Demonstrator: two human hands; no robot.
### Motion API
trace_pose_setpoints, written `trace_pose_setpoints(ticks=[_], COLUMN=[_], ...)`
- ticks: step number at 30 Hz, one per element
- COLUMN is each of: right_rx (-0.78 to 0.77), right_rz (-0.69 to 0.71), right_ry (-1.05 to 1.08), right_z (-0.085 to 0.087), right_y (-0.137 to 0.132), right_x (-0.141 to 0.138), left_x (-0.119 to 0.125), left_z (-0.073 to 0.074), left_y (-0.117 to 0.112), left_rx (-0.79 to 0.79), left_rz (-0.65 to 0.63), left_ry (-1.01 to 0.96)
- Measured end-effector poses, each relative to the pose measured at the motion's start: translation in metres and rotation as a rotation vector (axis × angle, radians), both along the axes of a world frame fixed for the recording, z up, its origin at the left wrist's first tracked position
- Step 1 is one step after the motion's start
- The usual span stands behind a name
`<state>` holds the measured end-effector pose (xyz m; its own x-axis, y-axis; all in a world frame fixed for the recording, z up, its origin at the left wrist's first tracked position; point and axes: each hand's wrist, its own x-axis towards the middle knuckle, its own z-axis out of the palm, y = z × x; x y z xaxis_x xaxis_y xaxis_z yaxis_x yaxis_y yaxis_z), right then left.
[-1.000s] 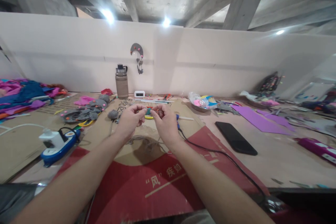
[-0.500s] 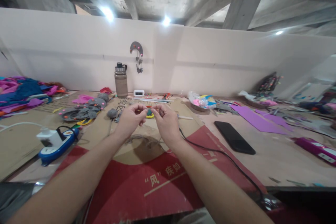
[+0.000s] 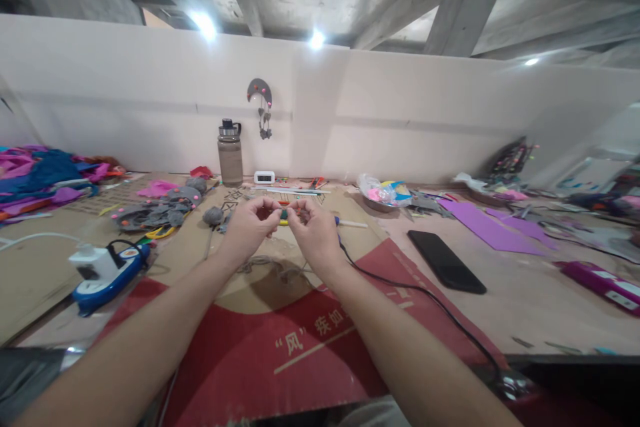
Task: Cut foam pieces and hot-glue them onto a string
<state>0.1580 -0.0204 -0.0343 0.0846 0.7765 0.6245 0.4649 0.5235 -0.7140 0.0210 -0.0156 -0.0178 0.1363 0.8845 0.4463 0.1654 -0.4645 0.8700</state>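
My left hand [image 3: 251, 228] and my right hand [image 3: 315, 230] meet over the cardboard, thumbs and forefingers pinched close together. Between the fingertips shows a small dark green piece [image 3: 285, 213], gripped from both sides; its exact kind is too small to make out. Something yellow and something red show just behind it, partly covered by the fingers. Below the hands, loose grey yarn [image 3: 265, 265] lies on the cardboard sheet [image 3: 240, 297]. A white stick-like tool [image 3: 353, 224] pokes out beyond my right hand, with a black cord [image 3: 400, 280] running nearby.
Left are grey felt pieces [image 3: 173, 210], a grey ball [image 3: 213, 216] and a blue power strip [image 3: 113, 280]. A bottle [image 3: 230, 157] and small clock [image 3: 264, 177] stand by the wall. Right lie a phone [image 3: 446, 261], purple sheets [image 3: 487, 227] and a filled bowl [image 3: 383, 197].
My hands stay in nearly the same place. The fingers shift slightly around the small green piece, and less of the yellow thing behind them shows now.
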Motion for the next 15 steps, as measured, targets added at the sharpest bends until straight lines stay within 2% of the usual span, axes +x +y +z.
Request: trace_pose_setpoints(ticks=[8, 15], right_rx=[0.074, 0.262], right_rz=[0.072, -0.051], right_ry=[0.013, -0.091], right_z=[-0.001, 0.002], right_y=[-0.004, -0.014], right_x=[0.000, 0.004], left_x=[-0.001, -0.002], left_z=[0.003, 0.003], left_y=[-0.006, -0.011], left_rx=[0.305, 0.417], left_rz=[0.161, 0.115], left_ry=[0.105, 0.058])
